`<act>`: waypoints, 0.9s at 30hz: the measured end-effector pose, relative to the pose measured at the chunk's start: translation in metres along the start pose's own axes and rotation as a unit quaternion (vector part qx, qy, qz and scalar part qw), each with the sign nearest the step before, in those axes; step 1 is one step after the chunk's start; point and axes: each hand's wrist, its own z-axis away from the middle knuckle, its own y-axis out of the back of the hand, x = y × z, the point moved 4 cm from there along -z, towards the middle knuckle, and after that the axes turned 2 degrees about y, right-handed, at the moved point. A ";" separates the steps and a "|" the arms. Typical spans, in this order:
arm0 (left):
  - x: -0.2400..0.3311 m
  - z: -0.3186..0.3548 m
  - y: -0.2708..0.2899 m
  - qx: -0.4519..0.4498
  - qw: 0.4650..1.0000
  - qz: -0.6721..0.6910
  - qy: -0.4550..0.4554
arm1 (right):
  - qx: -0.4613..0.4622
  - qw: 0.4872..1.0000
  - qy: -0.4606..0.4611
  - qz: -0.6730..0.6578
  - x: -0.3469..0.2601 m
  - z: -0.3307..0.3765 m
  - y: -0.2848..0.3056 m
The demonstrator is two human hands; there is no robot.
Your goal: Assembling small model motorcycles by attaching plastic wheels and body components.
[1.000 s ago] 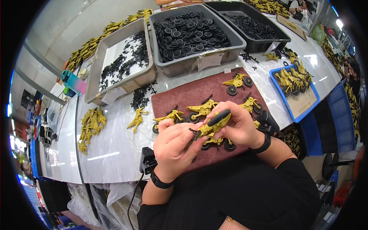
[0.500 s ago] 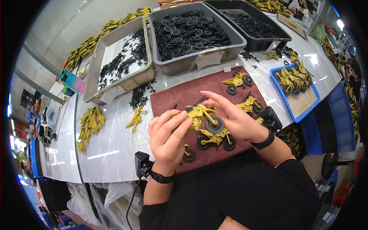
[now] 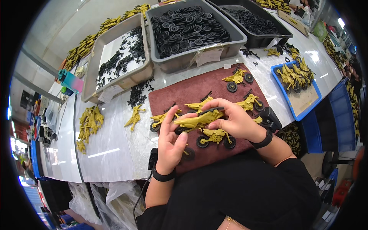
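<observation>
A yellow toy motorcycle (image 3: 199, 120) with black parts is held above the maroon mat (image 3: 184, 89), its side tilted. My right hand (image 3: 238, 122) grips one end of it, thumb below and fingers over the top. My left hand (image 3: 170, 143) is at the other end, thumb and fingers spread around a dark wheel; whether they touch it is unclear. Around my hands on the mat lie more yellow toy motorcycles, one at the upper right (image 3: 237, 78), one just below the held one (image 3: 214, 137), and others partly hidden by my hands.
Behind the mat stand a grey bin (image 3: 239, 48) of black wheels, a paler bin (image 3: 147, 71) of small black parts and a black bin (image 3: 281, 40). Yellow bodies (image 3: 90, 124) lie in a pile at left. A blue tray (image 3: 306, 115) holds toy motorcycles at right.
The toy motorcycle has turned in my hands, so its front wheel no longer faces up. My left fingers have spread away from its body, while my right hand has closed round it.
</observation>
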 end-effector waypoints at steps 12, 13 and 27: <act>-0.010 0.006 0.005 0.056 0.981 -0.183 -0.017 | -0.004 0.965 0.163 0.205 -0.004 0.002 -0.002; -0.010 0.005 0.004 0.056 0.981 -0.183 -0.017 | -0.003 0.965 0.163 0.205 -0.004 0.002 -0.002; -0.018 -0.012 -0.002 -0.035 0.876 -0.469 -0.109 | 0.006 0.919 0.004 0.395 0.022 0.014 0.001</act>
